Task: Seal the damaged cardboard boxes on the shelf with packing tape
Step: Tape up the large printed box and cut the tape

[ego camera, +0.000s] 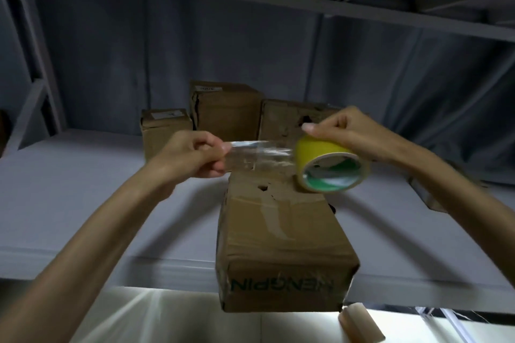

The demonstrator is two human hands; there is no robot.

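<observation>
The left hand (pixel 192 154) is pinching the free end of a clear tape strip (pixel 259 154) between thumb and curled fingers, and it is doing so out to the side, apparently so the sticky face is staying off the cardboard until the strip is lined up. The right hand (pixel 342 131) is gripping the yellow tape roll (pixel 328 166) from above, fingers wrapped over its rim, with the open core facing the camera; holding it this way is letting the roll turn while the strip is being kept taut between the two hands. The stretched length is hanging just above the far end of the nearest cardboard box (pixel 281 242), which is sitting at the front edge of the grey shelf (pixel 83 189) and jutting slightly over it. A ragged hole (pixel 262 187) is showing in the box's top near that far end, and a shiny band of tape is already lying across the top nearer the camera, so the strip is probably being aimed at the hole. Three more boxes (pixel 225 108) are standing further back on the shelf, well apart from the hands.
</observation>
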